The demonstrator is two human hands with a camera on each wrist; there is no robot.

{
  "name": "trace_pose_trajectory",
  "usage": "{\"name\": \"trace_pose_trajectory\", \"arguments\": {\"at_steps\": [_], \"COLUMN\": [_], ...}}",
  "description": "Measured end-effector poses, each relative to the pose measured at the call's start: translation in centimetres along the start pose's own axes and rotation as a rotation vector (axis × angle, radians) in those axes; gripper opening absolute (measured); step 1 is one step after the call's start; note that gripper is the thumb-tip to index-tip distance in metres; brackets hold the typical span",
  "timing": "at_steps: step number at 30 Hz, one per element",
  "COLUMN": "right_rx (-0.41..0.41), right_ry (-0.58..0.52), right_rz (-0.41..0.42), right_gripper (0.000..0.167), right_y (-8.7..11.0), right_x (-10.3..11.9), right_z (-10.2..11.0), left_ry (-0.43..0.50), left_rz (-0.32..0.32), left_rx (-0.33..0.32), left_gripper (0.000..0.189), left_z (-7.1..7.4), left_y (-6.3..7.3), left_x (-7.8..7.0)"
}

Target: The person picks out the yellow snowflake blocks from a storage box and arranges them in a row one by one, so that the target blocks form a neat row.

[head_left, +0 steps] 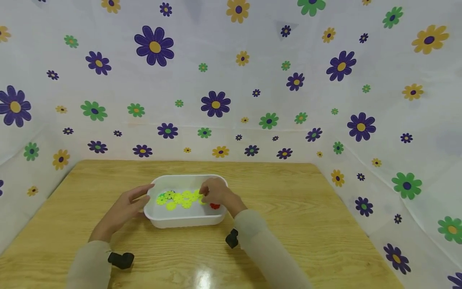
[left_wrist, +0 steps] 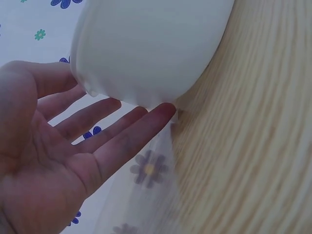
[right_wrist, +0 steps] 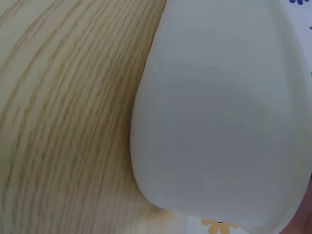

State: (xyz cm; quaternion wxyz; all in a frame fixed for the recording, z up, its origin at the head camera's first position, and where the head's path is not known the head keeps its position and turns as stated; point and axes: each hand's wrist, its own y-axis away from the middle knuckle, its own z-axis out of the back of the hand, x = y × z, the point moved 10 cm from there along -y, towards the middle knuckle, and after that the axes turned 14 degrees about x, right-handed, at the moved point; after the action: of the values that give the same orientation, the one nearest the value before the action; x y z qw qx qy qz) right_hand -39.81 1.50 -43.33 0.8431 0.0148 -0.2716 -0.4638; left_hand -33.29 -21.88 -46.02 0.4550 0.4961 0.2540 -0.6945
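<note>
A white plastic bin (head_left: 187, 222) on the table holds several yellow flower-shaped pieces (head_left: 186, 204), a red piece (head_left: 215, 206) and a bit of green at the left. My left hand (head_left: 124, 208) is at the bin's left end, with its thumb near the rim. In the left wrist view its long fingers (left_wrist: 131, 139) extend loosely against the bin's outer wall. My right hand (head_left: 217, 192) reaches over the right end into the bin, fingers bent, pinching a yellow flower-shaped piece at the fingertips. The right wrist view shows mostly the bin's outside wall (right_wrist: 219, 112).
The wooden table (head_left: 281, 200) extends around the bin on all sides. A white cloth with printed flowers (head_left: 202, 84) hangs behind the table and along both sides. Dark wrist cameras (head_left: 121, 260) are strapped at both sleeves.
</note>
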Motion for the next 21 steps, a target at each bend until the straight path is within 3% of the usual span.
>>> {"name": "trace_pose_trajectory", "arguments": {"at_steps": [6, 21], "right_rx": [0.025, 0.019], "right_ry": [0.106, 0.183], "right_rz": [-0.052, -0.021], "right_gripper": [0.022, 0.017], "right_y": [-0.65, -0.70], "right_x": [-0.07, 0.59], "right_z": [-0.58, -0.99], "left_ry": [0.018, 0.038], "left_rz": [-0.016, -0.011], "left_rx": [0.012, 0.007], "left_gripper": [0.059, 0.060], "left_z": [-0.05, -0.09], "left_y": [0.17, 0.08], "left_x": [0.02, 0.42]}}
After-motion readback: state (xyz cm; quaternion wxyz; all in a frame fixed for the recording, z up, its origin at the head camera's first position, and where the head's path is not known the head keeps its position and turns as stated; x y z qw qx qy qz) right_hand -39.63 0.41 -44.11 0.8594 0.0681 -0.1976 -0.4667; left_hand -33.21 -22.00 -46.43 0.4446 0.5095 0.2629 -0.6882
